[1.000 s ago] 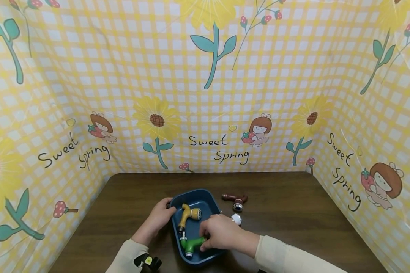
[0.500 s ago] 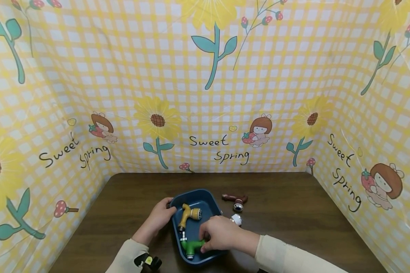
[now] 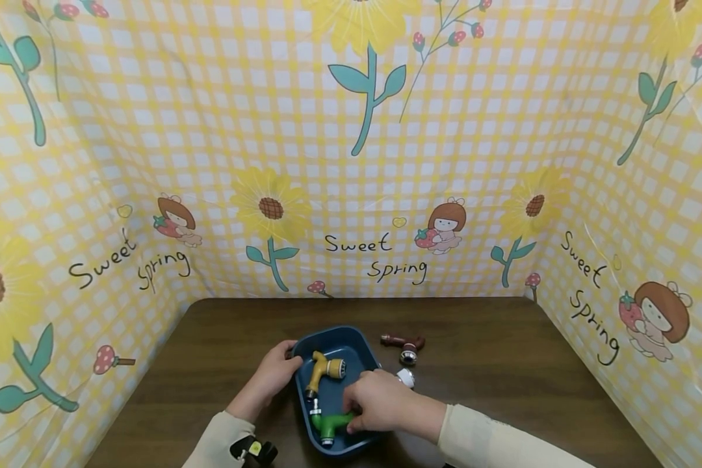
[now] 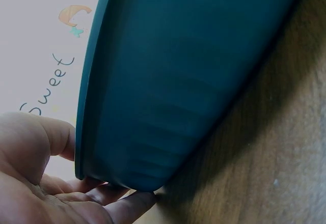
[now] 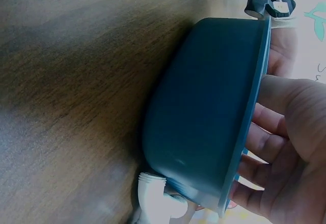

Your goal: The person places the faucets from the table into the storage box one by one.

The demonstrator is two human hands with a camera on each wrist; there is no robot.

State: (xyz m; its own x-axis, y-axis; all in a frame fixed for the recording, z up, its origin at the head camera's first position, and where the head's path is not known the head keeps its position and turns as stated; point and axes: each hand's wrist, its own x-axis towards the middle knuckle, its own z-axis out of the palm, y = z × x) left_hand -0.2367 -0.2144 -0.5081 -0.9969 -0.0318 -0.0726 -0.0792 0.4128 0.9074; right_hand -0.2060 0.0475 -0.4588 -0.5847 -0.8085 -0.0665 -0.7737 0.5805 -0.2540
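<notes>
A blue plastic basin (image 3: 351, 336) stands on the brown table, a yellow tap (image 3: 318, 377) and a green tap (image 3: 327, 426) lying inside it. My left hand (image 3: 273, 372) grips the basin's left rim, thumb over the edge and fingers against the outer wall, as the left wrist view shows. Reaching over the right rim, my right hand (image 3: 380, 400) pinches the right end of the green tap between thumb and fingers. That end is covered by the hand. In the right wrist view the basin wall hides the fingertips of the right hand (image 5: 290, 147).
Outside the basin, to the right, lie a dark red tap (image 3: 406, 344) and a white tap (image 3: 405, 377), the latter partly behind my right hand. A yellow checked cloth (image 3: 351, 195) rises round the table's back and sides. The wooden table (image 3: 474, 351) extends to both sides.
The green tap has turned and shifted very slightly inside the basin under my right hand. Both hands and the basin stay almost where they were.
</notes>
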